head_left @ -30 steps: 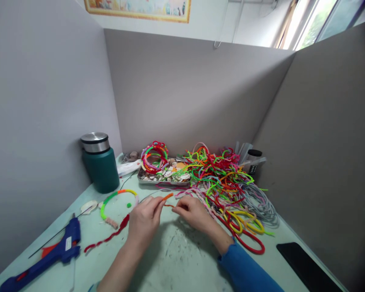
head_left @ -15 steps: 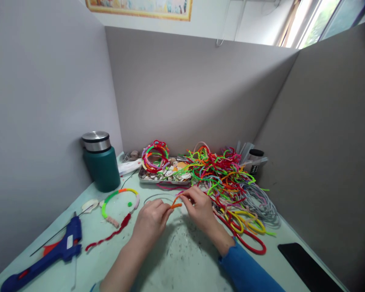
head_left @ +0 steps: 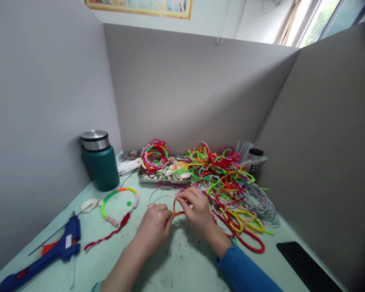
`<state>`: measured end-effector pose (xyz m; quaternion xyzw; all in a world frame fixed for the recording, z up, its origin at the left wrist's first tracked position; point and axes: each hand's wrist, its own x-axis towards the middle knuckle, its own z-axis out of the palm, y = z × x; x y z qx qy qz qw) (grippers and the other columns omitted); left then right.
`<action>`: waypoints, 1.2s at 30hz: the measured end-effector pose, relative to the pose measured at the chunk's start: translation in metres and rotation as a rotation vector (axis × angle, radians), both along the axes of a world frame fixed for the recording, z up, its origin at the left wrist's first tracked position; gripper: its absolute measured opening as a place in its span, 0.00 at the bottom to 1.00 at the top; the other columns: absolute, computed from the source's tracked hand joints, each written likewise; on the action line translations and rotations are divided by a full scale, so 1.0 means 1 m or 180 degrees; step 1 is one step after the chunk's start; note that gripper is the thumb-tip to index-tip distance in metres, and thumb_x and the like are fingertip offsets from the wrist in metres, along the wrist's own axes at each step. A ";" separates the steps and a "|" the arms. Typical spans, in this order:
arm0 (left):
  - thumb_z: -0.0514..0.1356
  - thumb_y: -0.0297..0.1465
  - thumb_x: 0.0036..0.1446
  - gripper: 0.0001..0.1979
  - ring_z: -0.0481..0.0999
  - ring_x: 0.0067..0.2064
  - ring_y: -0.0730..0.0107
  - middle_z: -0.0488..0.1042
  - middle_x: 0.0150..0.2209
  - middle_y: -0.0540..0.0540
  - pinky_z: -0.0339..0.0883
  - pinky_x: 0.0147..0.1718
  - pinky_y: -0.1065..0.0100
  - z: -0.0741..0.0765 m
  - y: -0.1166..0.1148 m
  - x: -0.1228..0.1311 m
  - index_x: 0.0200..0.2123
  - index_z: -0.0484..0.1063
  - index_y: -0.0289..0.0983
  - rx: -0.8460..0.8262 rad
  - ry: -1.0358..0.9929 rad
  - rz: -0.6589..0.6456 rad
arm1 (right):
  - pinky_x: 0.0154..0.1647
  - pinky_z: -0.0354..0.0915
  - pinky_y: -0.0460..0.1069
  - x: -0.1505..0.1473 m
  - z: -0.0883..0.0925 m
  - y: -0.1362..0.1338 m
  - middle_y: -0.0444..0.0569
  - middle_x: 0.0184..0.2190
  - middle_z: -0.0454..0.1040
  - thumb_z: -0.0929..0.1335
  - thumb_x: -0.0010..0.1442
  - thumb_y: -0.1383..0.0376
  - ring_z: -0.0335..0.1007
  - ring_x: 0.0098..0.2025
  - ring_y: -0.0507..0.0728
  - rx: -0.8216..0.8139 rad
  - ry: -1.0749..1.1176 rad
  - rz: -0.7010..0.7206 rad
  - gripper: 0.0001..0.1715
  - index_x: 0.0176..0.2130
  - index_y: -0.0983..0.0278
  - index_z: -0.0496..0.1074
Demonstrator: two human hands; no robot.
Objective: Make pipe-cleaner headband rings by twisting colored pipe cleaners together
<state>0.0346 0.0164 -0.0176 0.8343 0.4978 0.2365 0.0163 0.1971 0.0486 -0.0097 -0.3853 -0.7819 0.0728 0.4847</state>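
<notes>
An orange pipe cleaner point(head_left: 174, 206) is bent into a small loop between my two hands above the middle of the table. My left hand point(head_left: 154, 226) is closed, pinching the loop's lower left end. The upper part of the loop is pinched by my right hand point(head_left: 197, 207), its thumb and forefinger pressed together. Just behind my hands curves a thin grey wire point(head_left: 151, 195); whether it passes through the loop I cannot tell. Left of my hands lies a ring wrapped in coloured pipe cleaner point(head_left: 104, 206), with a dark red twisted strand point(head_left: 108, 239) beside it.
A blue glue gun point(head_left: 63, 243) lies at the left, near a green bottle point(head_left: 102, 168). At the back, a metal tray point(head_left: 164, 182) holds shell-like pieces and coloured rings. A heap of pipe cleaners point(head_left: 219, 166) and coiled grey cord point(head_left: 263, 205) fill the right; a black phone-like slab point(head_left: 304, 263) lies nearer.
The orange pipe cleaner has gone from a crossed shape to a more open loop. My left hand has shifted slightly down, and the grey wire behind stands higher.
</notes>
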 end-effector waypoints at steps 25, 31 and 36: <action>0.51 0.33 0.56 0.12 0.73 0.36 0.65 0.75 0.33 0.47 0.65 0.36 0.66 0.006 0.014 -0.021 0.37 0.71 0.37 -0.0333 -0.2335 0.0996 | 0.34 0.59 0.49 -0.011 0.004 -0.014 0.49 0.30 0.69 0.64 0.59 0.66 0.64 0.33 0.54 0.0228 -0.0631 0.0767 0.07 0.33 0.64 0.71; 0.53 0.36 0.54 0.11 0.71 0.34 0.66 0.73 0.30 0.49 0.63 0.35 0.68 0.003 0.017 -0.022 0.33 0.71 0.37 -0.0590 -0.2834 0.0867 | 0.35 0.55 0.49 -0.012 -0.009 -0.005 0.48 0.29 0.69 0.63 0.60 0.65 0.62 0.34 0.54 0.0191 -0.1207 0.0533 0.08 0.30 0.64 0.69; 0.55 0.38 0.53 0.12 0.69 0.31 0.68 0.72 0.26 0.50 0.62 0.32 0.70 0.004 0.016 -0.019 0.30 0.72 0.36 -0.0646 -0.2959 0.0784 | 0.35 0.54 0.49 -0.013 -0.013 -0.005 0.48 0.29 0.69 0.64 0.59 0.67 0.62 0.34 0.54 0.0043 -0.1186 0.0470 0.07 0.30 0.64 0.69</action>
